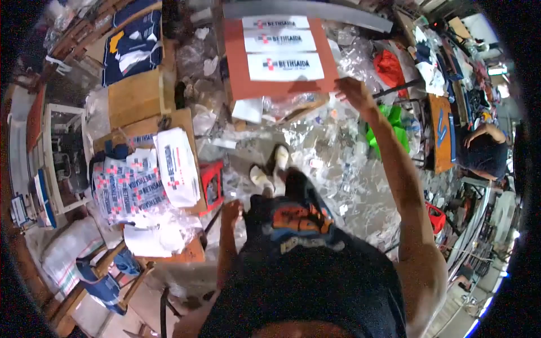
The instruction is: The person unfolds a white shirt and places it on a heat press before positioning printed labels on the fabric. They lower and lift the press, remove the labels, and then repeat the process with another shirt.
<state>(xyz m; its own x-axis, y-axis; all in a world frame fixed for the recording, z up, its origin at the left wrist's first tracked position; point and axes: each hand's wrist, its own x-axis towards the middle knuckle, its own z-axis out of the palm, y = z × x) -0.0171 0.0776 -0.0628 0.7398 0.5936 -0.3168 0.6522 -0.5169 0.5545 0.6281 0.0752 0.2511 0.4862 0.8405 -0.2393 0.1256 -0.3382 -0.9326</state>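
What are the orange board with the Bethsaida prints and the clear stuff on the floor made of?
The board, which the right hand touches at its lower corner, looks like flat, matte rigid sheet, perhaps wood or cardboard; the look leaves it open. The prints look like white paper or film, lying flat. The floor litter looks like thin clear plastic: crinkled and glinting.

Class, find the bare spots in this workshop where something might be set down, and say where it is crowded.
The bare wooden board between the navy garments and the printed pile. The floor below the orange board, held by the right hand, is crowded with plastic scraps.
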